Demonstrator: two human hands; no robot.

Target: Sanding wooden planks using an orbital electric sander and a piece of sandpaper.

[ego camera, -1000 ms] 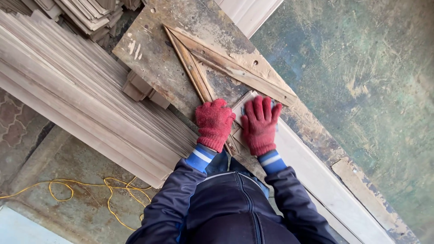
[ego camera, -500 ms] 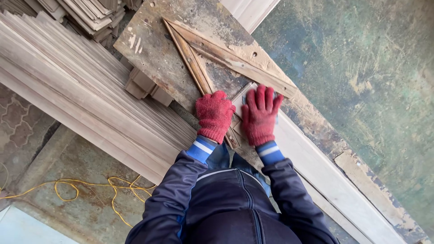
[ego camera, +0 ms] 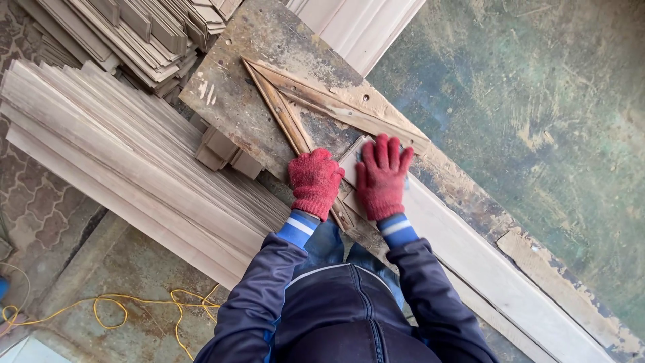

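Two red-gloved hands rested on a pale wooden strip (ego camera: 470,252) that lay along the worn workboard (ego camera: 235,101), its near end butting the V-shaped wooden jig (ego camera: 295,114) fixed on that board. Left hand (ego camera: 314,180) was curled loosely over the jig's lower rail just beside the strip's end, while right hand (ego camera: 381,176) pressed flat on the strip, fingers straight and slightly spread. Stacked pale slats (ego camera: 134,161) lay left of the workboard, with a yellow cord (ego camera: 134,304) on the floor below them; no packages or labels were legible.
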